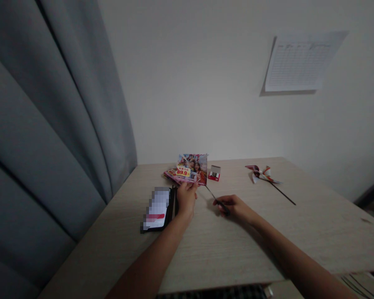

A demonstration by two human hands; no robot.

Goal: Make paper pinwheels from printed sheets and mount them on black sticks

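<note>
My left hand [187,197] is closed on the lower edge of a colourful printed flyer [193,166], which stands tilted up and shows people and the figure 89.9. In my right hand [233,207] is a pair of scissors [220,202] with dark handles; the handles are partly hidden by the fingers. Their thin blades point up and left, with the tips at the flyer's lower right corner. More printed flyers [171,175] lie behind and left of the held one. Just left of my left wrist lies a phone [157,211] with a lit, partly blurred screen, in a dark case.
A small red and white box [214,173] with its lid up stands behind the scissors. Farther right, a paper pinwheel [262,174] on a dark stick lies on the wooden table [268,245]. A grey curtain [59,104] hangs at left; a printed sheet [299,64] is on the wall.
</note>
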